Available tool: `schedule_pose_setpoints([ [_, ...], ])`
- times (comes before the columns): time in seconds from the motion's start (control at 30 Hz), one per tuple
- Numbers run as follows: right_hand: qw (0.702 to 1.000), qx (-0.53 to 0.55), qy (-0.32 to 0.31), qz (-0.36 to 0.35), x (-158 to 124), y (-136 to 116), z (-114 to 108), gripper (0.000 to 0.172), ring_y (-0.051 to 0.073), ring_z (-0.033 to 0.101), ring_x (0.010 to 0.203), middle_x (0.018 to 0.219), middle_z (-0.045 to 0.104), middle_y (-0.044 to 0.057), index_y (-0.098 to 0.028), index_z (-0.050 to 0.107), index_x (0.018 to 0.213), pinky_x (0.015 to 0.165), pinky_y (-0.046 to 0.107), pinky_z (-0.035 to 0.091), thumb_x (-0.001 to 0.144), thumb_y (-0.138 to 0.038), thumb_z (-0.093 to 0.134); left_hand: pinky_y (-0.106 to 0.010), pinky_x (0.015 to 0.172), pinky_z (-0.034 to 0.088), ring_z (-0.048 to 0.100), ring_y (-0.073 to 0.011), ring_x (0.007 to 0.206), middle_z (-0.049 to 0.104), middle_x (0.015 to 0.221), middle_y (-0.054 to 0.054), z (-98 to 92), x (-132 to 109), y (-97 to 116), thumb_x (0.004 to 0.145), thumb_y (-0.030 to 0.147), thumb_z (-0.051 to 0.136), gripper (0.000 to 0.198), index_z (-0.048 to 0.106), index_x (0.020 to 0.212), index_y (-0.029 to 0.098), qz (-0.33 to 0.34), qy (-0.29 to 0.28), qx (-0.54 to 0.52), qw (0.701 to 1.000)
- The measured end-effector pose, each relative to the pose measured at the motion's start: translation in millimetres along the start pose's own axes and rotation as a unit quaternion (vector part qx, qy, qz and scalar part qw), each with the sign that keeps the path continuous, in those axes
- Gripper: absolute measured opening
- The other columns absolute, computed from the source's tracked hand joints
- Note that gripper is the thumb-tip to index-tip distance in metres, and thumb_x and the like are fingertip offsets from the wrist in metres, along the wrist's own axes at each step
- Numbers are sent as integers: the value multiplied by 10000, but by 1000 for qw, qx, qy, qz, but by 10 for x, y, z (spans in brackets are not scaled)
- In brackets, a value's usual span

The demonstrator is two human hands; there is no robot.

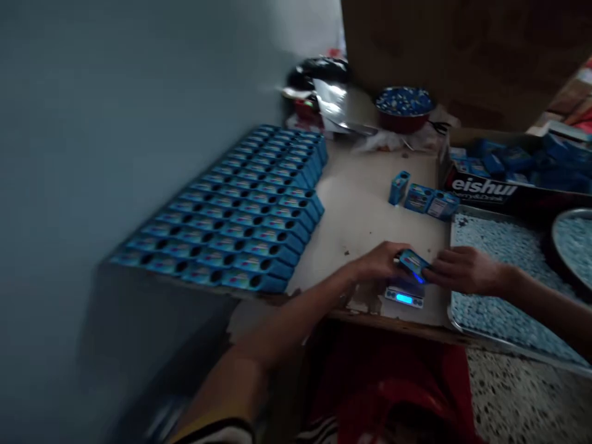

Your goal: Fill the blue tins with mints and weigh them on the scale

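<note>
My left hand (380, 262) and my right hand (462, 271) meet over a small digital scale (404, 295) with a lit blue display near the table's front edge. Both hands grip the same small blue box (413, 262), the left at its left end and the right at its right end, with fingers closed on it. The box hangs just above the scale. Three more small blue boxes (423, 197) stand on the table farther back.
Several rows of stacked blue boxes (240, 213) fill the table's left side by the wall. A metal tray of pale blue pellets (504, 290) lies at right, with a round pan (571, 243) on it. Behind are a cardboard carton (513, 185) of blue boxes and a red bowl (403, 108).
</note>
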State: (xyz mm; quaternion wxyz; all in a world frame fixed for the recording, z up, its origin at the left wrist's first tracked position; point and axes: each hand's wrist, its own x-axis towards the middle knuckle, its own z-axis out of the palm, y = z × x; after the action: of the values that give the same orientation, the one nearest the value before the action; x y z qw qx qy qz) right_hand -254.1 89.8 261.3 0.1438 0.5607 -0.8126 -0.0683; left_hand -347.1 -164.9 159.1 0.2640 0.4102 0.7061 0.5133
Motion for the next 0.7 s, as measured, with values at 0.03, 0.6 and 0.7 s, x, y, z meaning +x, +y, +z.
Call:
schedule_pose_setpoints([
  [0.03,999,-3,12,37,-231,-53,41,311,178,662,784,881,714,29,-222,675,1340,654,336,478,1082,-118,535,-277,842,552,765,-224,948,831,1022,-49,94,-29,-6,738,338,972,528,785,1195,151,-11,19,3,1000],
  [0.6,808,154,-130,553,-1659,-569,781,274,233,669,749,840,719,78,-231,661,942,664,324,407,1058,-437,523,-456,1096,614,803,-279,1104,842,1149,-120,93,-696,-196,764,495,912,554,790,1205,182,-98,306,-34,946],
  [0.7,665,294,36,686,-1623,-480,678,259,167,515,573,653,595,11,-240,626,860,570,290,337,940,-486,630,-443,1040,640,809,-269,1034,845,1083,-114,-80,-880,-161,819,529,851,451,799,1090,172,-117,359,9,926],
])
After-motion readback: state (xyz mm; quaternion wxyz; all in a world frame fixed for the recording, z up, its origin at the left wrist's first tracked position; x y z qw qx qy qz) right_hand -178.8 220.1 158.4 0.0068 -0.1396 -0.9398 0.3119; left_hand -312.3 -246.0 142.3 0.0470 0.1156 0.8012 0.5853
